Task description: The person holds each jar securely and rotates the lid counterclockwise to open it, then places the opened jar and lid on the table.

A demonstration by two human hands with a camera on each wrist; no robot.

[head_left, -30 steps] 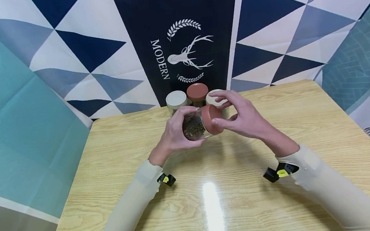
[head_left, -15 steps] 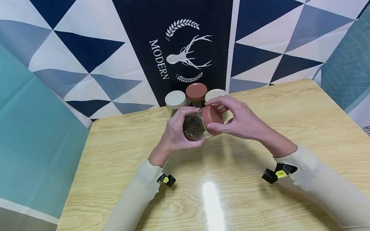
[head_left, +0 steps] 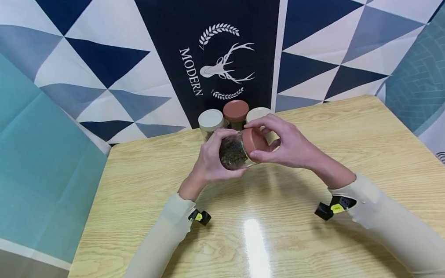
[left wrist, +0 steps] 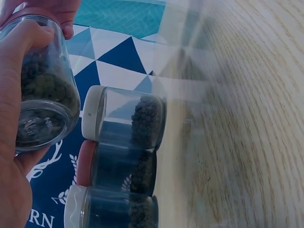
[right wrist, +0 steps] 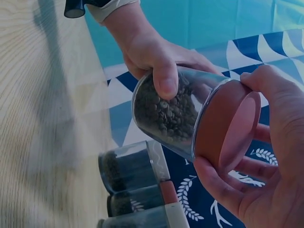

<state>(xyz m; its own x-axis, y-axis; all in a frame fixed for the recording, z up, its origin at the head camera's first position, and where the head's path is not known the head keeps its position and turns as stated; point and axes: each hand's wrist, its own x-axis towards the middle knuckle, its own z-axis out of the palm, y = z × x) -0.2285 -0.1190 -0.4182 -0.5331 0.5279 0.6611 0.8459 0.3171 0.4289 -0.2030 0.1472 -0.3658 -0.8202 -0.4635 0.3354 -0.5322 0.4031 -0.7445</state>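
A clear jar [head_left: 233,152] partly filled with small dark pellets lies tilted on its side above the table, its reddish-brown lid [head_left: 255,140] facing right. My left hand [head_left: 213,158] grips the jar's body, thumb and fingers wrapped round the glass. With thumb and fingertips, my right hand [head_left: 286,144] holds the rim of the lid. In the right wrist view the lid [right wrist: 219,123] sits on the jar's mouth, and the pellets [right wrist: 164,111] rest along the glass. The left wrist view shows the jar's base [left wrist: 42,124].
Behind the hands, three similar jars stand in a row by the wall: a white-lidded jar [head_left: 210,119], a reddish-lidded jar [head_left: 236,111] and another white-lidded jar [left wrist: 124,116]. They hold dark pellets too. A patterned cloth [head_left: 120,55] hangs behind the wooden table [head_left: 169,258].
My right hand's fingers have come in closer round the lid than a second ago, when the index finger was raised. The jar and my left hand stay almost in place.
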